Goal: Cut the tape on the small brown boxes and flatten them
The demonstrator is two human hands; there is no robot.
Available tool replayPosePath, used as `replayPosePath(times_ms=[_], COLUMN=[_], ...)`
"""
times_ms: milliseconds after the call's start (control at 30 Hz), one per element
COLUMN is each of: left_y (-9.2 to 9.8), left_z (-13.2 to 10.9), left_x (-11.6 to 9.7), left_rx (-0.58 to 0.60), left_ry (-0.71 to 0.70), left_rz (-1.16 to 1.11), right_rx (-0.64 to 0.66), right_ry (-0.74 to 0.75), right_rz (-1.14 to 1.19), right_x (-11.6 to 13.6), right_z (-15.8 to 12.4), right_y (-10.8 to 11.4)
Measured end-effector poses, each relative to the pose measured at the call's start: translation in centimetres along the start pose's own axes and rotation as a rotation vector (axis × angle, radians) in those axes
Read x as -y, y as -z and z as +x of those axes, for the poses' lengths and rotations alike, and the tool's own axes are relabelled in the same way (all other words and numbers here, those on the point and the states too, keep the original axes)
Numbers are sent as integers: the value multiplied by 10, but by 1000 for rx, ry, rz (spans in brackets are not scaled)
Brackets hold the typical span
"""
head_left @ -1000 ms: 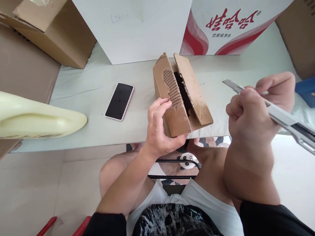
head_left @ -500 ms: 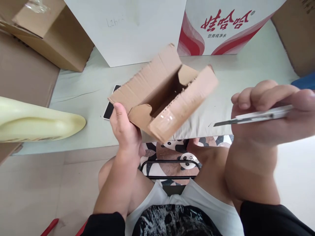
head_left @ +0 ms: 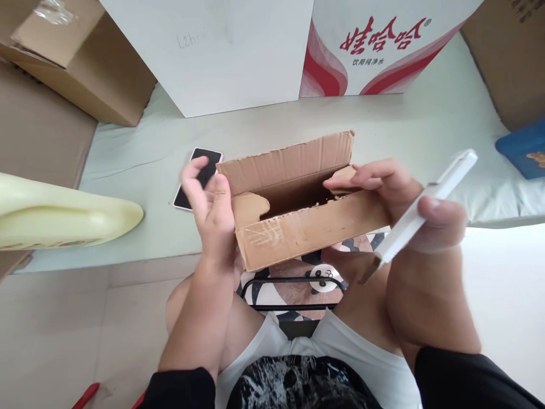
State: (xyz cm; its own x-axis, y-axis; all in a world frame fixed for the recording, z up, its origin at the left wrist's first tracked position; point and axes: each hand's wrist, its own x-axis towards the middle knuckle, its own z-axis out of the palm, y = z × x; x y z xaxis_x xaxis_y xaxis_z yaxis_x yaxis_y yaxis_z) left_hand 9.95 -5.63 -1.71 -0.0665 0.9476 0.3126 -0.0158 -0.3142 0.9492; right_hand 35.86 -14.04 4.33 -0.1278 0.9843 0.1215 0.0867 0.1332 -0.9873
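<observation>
A small brown cardboard box is held above my lap, its top flaps spread and its dark inside showing. My left hand grips the box's left end, thumb near the rim and a finger raised. A white utility knife rests in my right hand, pinned under the thumb with its blade out, pointing down toward my knee. Fingertips of that same hand touch the small flap at the box's right end. What lies deep in the box is too dark to make out.
A phone lies on the pale green cloth behind my left hand. White cartons stand at the back, brown boxes at the left. A pale yellow object juts in from the left; a blue container sits right.
The box has turned nearly level and come lower. My right hand has moved left to its right end, and the knife has swung from roughly level to a steep slant.
</observation>
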Motion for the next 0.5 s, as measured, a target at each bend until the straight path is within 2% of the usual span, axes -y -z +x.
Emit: replayPosePath(times_ms=[100, 133, 200, 333, 500], left_y=[-1, 0, 4, 14, 28], left_z=[-1, 0, -1, -3, -1], left_x=[3, 5, 5, -3, -19], left_rx=[-68, -46, 83, 408, 664], left_ry=[-274, -364, -478, -496, -477], left_rz=[-13, -10, -5, -15, 144], right_rx=[170, 204, 233, 213, 161], right_ry=[52, 59, 85, 124, 249], right_rz=[-95, -172, -305, -507, -594], right_x=[-8, -9, -8, -2, -6], right_z=[-1, -1, 0, 1, 7], right_y=[3, 4, 6, 4, 6])
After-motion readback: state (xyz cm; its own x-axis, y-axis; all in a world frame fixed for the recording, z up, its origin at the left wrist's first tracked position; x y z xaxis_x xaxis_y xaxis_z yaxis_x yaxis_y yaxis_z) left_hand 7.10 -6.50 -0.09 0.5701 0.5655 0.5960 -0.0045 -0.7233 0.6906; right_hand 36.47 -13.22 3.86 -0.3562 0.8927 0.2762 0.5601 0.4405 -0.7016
